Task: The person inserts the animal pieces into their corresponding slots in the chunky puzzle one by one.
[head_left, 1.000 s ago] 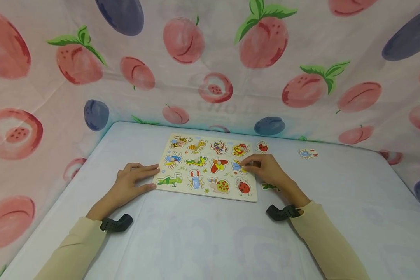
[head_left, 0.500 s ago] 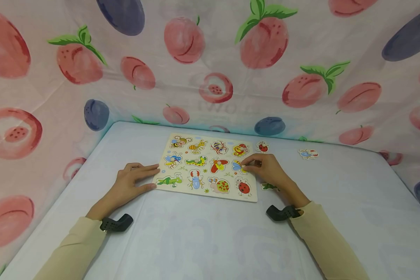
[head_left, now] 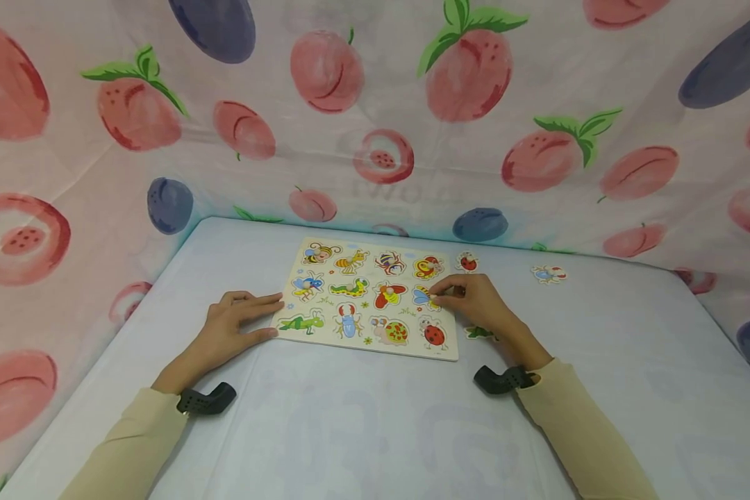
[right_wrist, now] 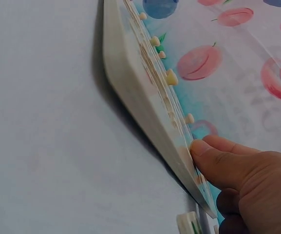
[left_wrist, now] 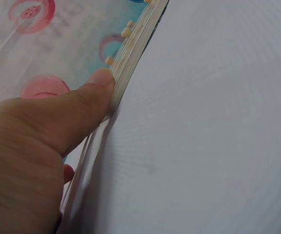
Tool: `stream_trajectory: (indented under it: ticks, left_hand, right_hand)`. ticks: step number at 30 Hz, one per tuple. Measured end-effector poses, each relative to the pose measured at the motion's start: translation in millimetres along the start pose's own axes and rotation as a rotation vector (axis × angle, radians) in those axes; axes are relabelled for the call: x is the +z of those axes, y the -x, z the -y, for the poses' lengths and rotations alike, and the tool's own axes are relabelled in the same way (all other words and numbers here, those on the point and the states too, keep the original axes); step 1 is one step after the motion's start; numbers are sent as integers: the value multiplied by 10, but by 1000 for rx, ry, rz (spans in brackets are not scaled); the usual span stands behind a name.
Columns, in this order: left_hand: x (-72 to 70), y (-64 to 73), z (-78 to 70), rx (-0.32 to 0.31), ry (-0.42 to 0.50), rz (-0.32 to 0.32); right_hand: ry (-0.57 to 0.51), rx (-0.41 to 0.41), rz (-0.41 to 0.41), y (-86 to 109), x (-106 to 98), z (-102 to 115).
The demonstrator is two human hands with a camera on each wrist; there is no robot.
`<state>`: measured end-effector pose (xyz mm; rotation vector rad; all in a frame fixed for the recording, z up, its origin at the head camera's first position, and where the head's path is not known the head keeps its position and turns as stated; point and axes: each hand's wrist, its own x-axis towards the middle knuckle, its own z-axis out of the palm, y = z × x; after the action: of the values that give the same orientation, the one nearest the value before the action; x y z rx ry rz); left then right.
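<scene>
A wooden peg puzzle board (head_left: 325, 338) with insect pictures lies flat on the table. My left hand (head_left: 231, 330) rests at its left edge, fingers and thumb nearly straight; in the left wrist view the thumb (left_wrist: 82, 100) touches the board's corner. Near the right edge, my right hand (head_left: 475, 302) pinches a blue-winged, yellow-striped insect puzzle piece (head_left: 421, 296) between thumb and index finger. That piece lies at its matching picture; its knob is hidden by the fingertips. Several knobbed pieces sit in the board, among them a green caterpillar piece (head_left: 344, 288).
Right of the board lie a loose ladybug piece (head_left: 467, 262), a stag beetle piece (head_left: 548, 274) and a green grasshopper piece (head_left: 478, 333) partly under my right hand. A fruit-printed cloth (head_left: 412, 187) rises behind the white table (head_left: 350, 417).
The head view has shifted very slightly. Both hands, the board and the pieces keep their places, with my right thumb and index finger staying on the blue-winged piece.
</scene>
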<state>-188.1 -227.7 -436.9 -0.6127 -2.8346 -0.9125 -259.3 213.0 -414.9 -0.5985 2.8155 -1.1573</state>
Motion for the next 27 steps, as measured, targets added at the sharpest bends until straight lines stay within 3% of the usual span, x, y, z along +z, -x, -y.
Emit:
stream_trajectory:
  ticks: [8, 15, 27]
  left_hand:
    - [-9, 2, 2, 8, -7, 0]
    - [1, 0, 7, 7, 13, 5]
    - [-21, 6, -17, 11, 7, 1]
  right_hand:
    - [7, 8, 23, -2, -21, 12]
    - [27, 10, 3, 63, -175, 84]
    - [46, 43, -15, 277, -436, -103]
